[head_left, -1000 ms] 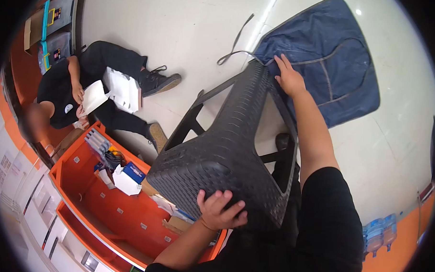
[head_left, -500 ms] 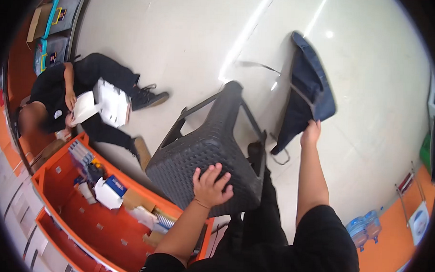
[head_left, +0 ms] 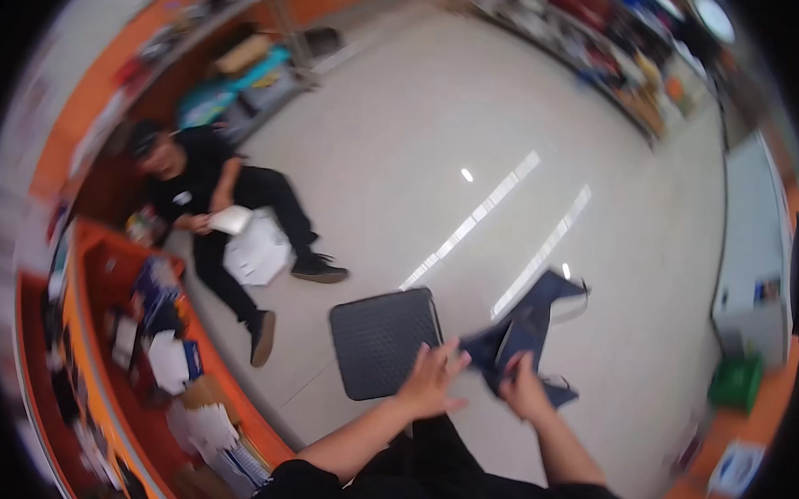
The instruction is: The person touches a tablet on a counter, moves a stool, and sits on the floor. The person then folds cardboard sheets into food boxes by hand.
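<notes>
Stool (head_left: 385,343) on floor, seat up. Left hand (head_left: 432,380) at its near right edge, fingers spread; contact unclear. Right hand (head_left: 524,388), right of stool, pinches bunched dark blue cloth (head_left: 524,335). Seated person (head_left: 234,187) beyond stool, to left, holding paper (head_left: 231,220).

1. Pale, glossy floor (head_left: 368,152), streaked with reflections: the dark stool (head_left: 383,341) stands on it, near a seated person's shoes (head_left: 320,268).
2. Orange shelf (head_left: 246,420): holds a white sheet (head_left: 167,361), blue box (head_left: 193,358), brown cardboard (head_left: 206,391) and papers (head_left: 207,427), close together.
</notes>
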The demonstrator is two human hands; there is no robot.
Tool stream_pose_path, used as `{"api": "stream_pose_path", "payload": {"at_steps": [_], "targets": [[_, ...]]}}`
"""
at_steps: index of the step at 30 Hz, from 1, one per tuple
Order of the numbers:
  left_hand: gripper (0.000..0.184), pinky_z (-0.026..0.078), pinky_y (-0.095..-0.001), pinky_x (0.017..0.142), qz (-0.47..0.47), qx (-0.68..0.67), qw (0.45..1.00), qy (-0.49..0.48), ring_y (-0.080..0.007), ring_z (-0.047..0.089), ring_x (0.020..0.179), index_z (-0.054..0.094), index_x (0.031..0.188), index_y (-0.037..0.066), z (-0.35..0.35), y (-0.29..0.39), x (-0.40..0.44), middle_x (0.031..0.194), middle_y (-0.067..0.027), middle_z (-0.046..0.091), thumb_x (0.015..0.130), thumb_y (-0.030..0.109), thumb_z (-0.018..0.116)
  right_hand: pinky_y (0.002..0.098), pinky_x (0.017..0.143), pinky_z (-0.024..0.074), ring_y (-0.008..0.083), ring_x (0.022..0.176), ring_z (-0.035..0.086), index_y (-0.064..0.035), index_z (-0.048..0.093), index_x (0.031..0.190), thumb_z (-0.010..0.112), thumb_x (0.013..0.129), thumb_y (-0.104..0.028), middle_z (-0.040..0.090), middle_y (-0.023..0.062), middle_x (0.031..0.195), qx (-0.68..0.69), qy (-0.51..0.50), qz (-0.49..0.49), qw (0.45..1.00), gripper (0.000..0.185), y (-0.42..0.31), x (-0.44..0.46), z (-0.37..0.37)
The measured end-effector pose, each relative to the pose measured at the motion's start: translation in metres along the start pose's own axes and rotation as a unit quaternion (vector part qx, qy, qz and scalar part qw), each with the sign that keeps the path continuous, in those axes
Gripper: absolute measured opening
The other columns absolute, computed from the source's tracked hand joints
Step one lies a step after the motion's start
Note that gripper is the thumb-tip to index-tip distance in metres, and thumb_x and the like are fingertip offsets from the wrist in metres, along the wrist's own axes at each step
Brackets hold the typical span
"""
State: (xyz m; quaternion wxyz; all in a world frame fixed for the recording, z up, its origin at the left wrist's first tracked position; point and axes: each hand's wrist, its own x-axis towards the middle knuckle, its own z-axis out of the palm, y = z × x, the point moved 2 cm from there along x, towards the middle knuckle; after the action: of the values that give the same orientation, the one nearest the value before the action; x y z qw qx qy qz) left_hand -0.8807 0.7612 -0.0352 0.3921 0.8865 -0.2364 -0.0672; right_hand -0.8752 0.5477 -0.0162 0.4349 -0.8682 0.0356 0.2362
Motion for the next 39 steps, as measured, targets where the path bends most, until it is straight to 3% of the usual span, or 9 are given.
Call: {"api": "stream_pose_path", "payload": {"at_steps": [3, 6, 9, 12, 17, 25, 29, 32, 39], "targets": [[0.078, 0.021, -0.0566, 0.101, 0.071, 0.026, 0.995, 0.07, -0.0294, 0.036, 0.123, 0.031, 0.131, 0.02, -0.06, 0.067, -0.061, 0.131, -0.0134, 0.037, 0.067, 0.039, 0.072, 0.0361, 0.066, 0.0443, 0.0314, 0.077, 0.056, -0.005, 0.035, 0.098, 0.061, 0.07, -0.007, 0.053, 0.0148, 0.083, -0.059, -0.15, -0.102, 0.982, 0.038, -0.077, -0.064, 0.042], [0.053, 0.038, -0.0372, 0.092, -0.129, -0.046, 0.984, -0.115, -0.0237, 0.058, 0.095, 0.045, 0.125, 0.02, -0.117, 0.108, -0.137, 0.097, -0.0103, 0.062, 0.077, 0.032, 0.065, 0.0305, 0.07, 0.0455, 0.0183, 0.083, 0.056, -0.0052, 0.038, 0.099, 0.062, 0.074, -0.007, 0.055, 0.0097, 0.087, 0.022, -0.255, -0.135, 0.957, 0.035, -0.136, -0.113, 0.06], [0.04, 0.046, -0.0331, 0.077, -0.137, -0.167, 0.975, 0.062, -0.024, 0.061, 0.082, 0.054, 0.116, 0.018, -0.125, 0.122, -0.234, 0.091, -0.0095, 0.064, 0.078, 0.027, 0.063, 0.0276, 0.074, 0.0448, 0.0163, 0.087, 0.054, -0.0053, 0.04, 0.101, 0.068, 0.077, -0.016, 0.054, 0.009, 0.093, 0.091, -0.411, -0.187, 0.888, 0.038, -0.165, -0.144, 0.087], [0.024, 0.047, -0.0301, 0.064, -0.245, -0.118, 0.951, 0.146, -0.0202, 0.062, 0.074, 0.061, 0.103, 0.012, -0.162, 0.166, -0.32, 0.087, -0.0071, 0.065, 0.079, 0.014, 0.06, 0.035, 0.079, 0.0446, 0.0268, 0.09, 0.057, -0.0041, 0.046, 0.112, 0.07, 0.072, -0.034, 0.058, 0.015, 0.098, -0.242, -0.525, -0.31, 0.755, 0.055, -0.203, -0.173, 0.116], [0.016, 0.044, -0.0293, 0.058, -0.398, -0.107, 0.798, 0.44, -0.0221, 0.058, 0.063, 0.061, 0.089, 0.005, -0.16, 0.206, -0.468, 0.074, -0.0116, 0.06, 0.076, 0.013, 0.063, 0.0365, 0.079, 0.0443, 0.03, 0.088, 0.058, -0.0039, 0.058, 0.1, 0.063, 0.074, -0.023, 0.062, 0.016, 0.093, -0.34, -0.521, -0.356, 0.697, 0.034, -0.186, -0.18, 0.22], [0.02, 0.04, -0.0268, 0.057, -0.451, -0.075, 0.729, 0.509, -0.0141, 0.05, 0.059, 0.061, 0.076, -0.002, -0.165, 0.267, -0.584, 0.062, -0.0064, 0.051, 0.076, 0.018, 0.066, 0.035, 0.07, 0.0469, 0.0276, 0.077, 0.061, -0.0054, 0.062, 0.093, 0.06, 0.077, -0.016, 0.063, 0.0125, 0.084, -0.265, -0.43, -0.456, 0.733, 0.019, -0.315, -0.22, 0.24], [0.025, 0.041, -0.0249, 0.057, -0.454, -0.186, 0.679, 0.546, -0.0095, 0.05, 0.06, 0.061, 0.076, -0.001, -0.159, 0.25, -0.608, 0.065, -0.0023, 0.055, 0.08, 0.024, 0.063, 0.0353, 0.068, 0.047, 0.0279, 0.077, 0.061, -0.0078, 0.061, 0.092, 0.062, 0.076, -0.017, 0.063, 0.0119, 0.084, -0.405, -0.439, -0.602, 0.53, 0.019, -0.295, -0.205, 0.288], [0.026, 0.043, -0.025, 0.059, -0.521, -0.19, 0.633, 0.541, -0.0092, 0.053, 0.063, 0.062, 0.076, -0.002, -0.176, 0.228, -0.61, 0.069, -0.0032, 0.058, 0.08, 0.024, 0.063, 0.041, 0.074, 0.0441, 0.0291, 0.081, 0.06, -0.008, 0.062, 0.089, 0.06, 0.075, -0.012, 0.063, 0.012, 0.084, -0.378, -0.411, -0.56, 0.612, 0.014, -0.302, -0.187, 0.301], [0.008, 0.041, -0.025, 0.079, -0.414, -0.163, 0.765, 0.466, -0.0152, 0.053, 0.086, 0.061, 0.081, -0.001, -0.235, 0.183, -0.608, 0.085, -0.0047, 0.056, 0.076, 0.002, 0.055, 0.0425, 0.094, 0.0324, 0.0194, 0.099, 0.054, -0.0089, 0.057, 0.072, 0.057, 0.061, 0.004, 0.054, 0.0017, 0.082, -0.279, -0.285, -0.717, 0.572, 0.017, -0.403, -0.17, 0.236]]}}
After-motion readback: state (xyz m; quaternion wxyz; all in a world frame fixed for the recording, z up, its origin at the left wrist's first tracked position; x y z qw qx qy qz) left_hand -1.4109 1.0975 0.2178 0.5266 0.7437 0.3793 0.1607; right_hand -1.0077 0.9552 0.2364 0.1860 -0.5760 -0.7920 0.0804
